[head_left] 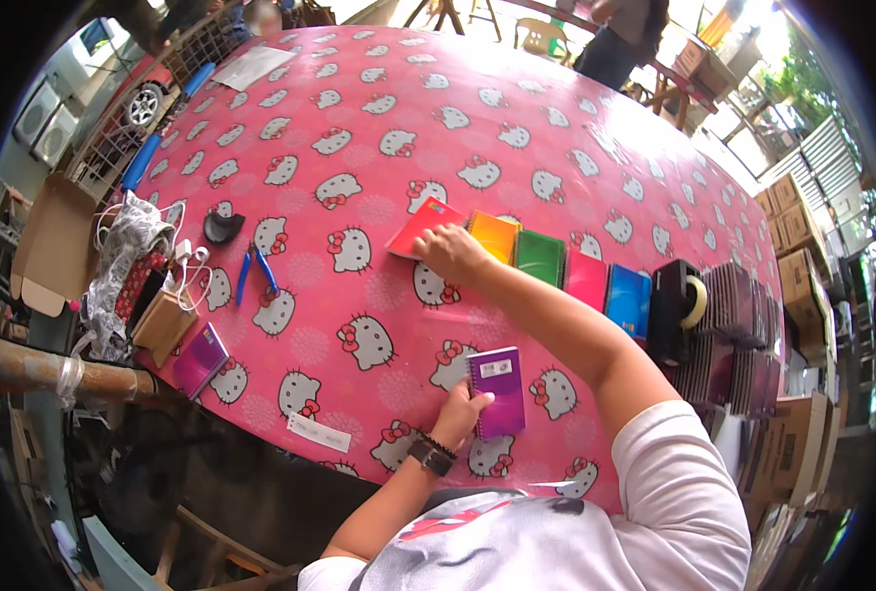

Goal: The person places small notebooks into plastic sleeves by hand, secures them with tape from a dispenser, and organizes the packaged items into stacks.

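A small spiral notebook with a purple cover (500, 406) and a white label lies near the table's front edge. My left hand (460, 416) grips its left, coiled side, thumb on the cover. Farther off, my right hand (450, 253) has its fingers closed on the lower edge of a red notebook (432, 216), which sits at an angle. To the right of it runs a row of notebooks: yellow (496, 236), green (539, 258), pink-red (586, 280) and blue (628, 299). My right forearm passes just in front of this row.
A black tape dispenser (669, 313) and stacks of dark notebooks (731, 305) stand on the right. Blue-handled pliers (257, 271), a black curved object (223, 229), another purple notebook (200, 361) and a paper strip (319, 432) are on the left. Cardboard boxes (800, 286) are piled beyond.
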The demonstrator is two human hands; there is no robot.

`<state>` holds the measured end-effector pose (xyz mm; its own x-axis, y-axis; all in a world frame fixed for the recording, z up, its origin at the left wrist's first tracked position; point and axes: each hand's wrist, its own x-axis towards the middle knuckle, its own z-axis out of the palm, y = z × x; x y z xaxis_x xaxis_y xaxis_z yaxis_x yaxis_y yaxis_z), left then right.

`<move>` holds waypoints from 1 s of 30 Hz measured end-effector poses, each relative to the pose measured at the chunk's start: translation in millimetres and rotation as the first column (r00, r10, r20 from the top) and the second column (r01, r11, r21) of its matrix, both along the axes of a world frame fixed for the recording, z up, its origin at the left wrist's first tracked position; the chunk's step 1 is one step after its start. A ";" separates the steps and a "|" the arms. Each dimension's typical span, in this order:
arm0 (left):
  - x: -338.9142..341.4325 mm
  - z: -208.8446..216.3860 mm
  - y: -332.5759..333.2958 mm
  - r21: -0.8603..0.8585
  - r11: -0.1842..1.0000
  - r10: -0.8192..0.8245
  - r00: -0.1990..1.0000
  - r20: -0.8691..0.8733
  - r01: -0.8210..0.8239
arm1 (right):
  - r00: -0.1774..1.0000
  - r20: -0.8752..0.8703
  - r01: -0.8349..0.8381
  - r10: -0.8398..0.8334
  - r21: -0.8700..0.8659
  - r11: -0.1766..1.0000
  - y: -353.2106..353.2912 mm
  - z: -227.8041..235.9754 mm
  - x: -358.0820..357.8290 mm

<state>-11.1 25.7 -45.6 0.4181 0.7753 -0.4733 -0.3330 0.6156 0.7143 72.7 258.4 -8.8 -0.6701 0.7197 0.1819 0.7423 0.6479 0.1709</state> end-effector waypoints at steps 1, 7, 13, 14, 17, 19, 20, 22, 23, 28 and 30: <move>-1.5 3.2 2.4 -0.016 1.000 0.006 1.000 0.029 -0.006 | 0.988 -0.151 -0.025 0.030 0.036 0.999 -1.5 8.7 1.7; -13.9 -4.8 5.6 -0.158 0.986 0.080 0.979 0.189 -0.050 | 0.427 -0.610 -0.358 -0.668 -0.792 0.494 -92.0 102.6 76.3; -5.3 8.0 7.5 0.054 0.998 -0.022 1.000 0.003 0.022 | 0.419 -0.135 0.154 -0.898 -0.964 0.217 -197.5 32.4 102.6; -6.5 5.1 7.4 0.028 1.000 -0.009 1.000 -0.005 0.009 | 0.532 -0.190 0.254 -0.825 -0.894 0.370 -196.5 26.5 104.4; -7.5 0.2 4.4 0.058 0.998 -0.015 0.999 -0.038 0.017 | 0.671 -0.342 0.376 -0.658 -0.608 0.699 -162.6 24.2 112.1; -5.8 6.0 5.0 0.063 0.998 -0.027 0.999 -0.028 0.028 | 0.688 -0.502 0.394 -0.525 -0.349 0.850 -110.7 24.8 118.3; -6.1 7.9 5.6 0.066 0.997 -0.025 0.999 -0.025 0.027 | 0.697 -0.440 0.466 -0.566 -0.322 0.824 -81.8 26.7 113.2; -4.7 5.5 5.2 0.064 0.998 -0.023 1.000 -0.004 0.023 | 0.690 -0.271 0.592 -0.671 -0.322 0.739 -42.3 30.0 96.5; -5.2 6.8 5.7 0.061 0.998 -0.016 1.000 0.003 0.015 | 0.674 -0.161 0.643 -0.721 -0.352 0.680 -28.2 28.2 85.4; -5.9 2.8 4.4 0.031 0.999 -0.024 0.996 -0.081 0.027 | 0.657 0.058 0.651 -0.752 -0.546 0.527 25.3 31.8 75.4; -2.5 4.8 2.4 0.021 0.999 -0.031 0.996 -0.087 0.033 | 0.598 0.023 0.644 -0.801 -0.609 0.464 37.0 18.6 95.2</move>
<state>-13.6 28.1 -40.8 0.4009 0.7729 -0.4918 -0.2501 0.6087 0.7529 167.8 295.4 9.8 0.1491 0.9392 -0.3092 0.9427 -0.2295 -0.2423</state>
